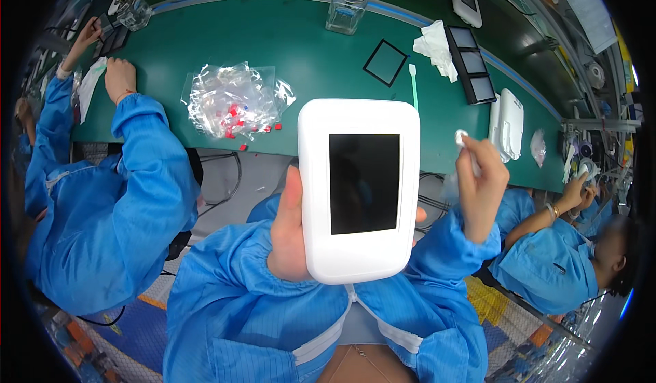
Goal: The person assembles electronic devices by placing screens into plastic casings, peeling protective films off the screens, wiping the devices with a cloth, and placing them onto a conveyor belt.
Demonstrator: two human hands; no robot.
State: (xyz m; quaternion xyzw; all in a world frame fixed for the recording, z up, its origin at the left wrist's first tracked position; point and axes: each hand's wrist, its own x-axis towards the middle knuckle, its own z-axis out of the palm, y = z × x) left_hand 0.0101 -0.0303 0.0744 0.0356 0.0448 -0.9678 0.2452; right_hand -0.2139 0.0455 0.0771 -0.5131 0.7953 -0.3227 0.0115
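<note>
My left hand (290, 229) is wrapped round a white plastic device (360, 256) with rounded corners and a dark rectangular screen (364, 185). It is held upright in front of my chest, screen facing me, and some of my fingertips show past its right edge. To the right of the device, apart from it, my right hand (484, 181) is raised. Its thumb and index finger pinch a small white piece (461, 138), too small to name for certain. Beyond the device, a thin black square frame (385, 62) and a pale green swab (413, 82) lie on the green table (307, 55).
Transparent plastic bags with small red pieces (236, 103) lie left of the device. A glass bottle (347, 6) stands at the back. On the right are a white cloth (435, 49), a dark panel holder (471, 65) and white housings (507, 125). Co-workers in blue sit on both sides.
</note>
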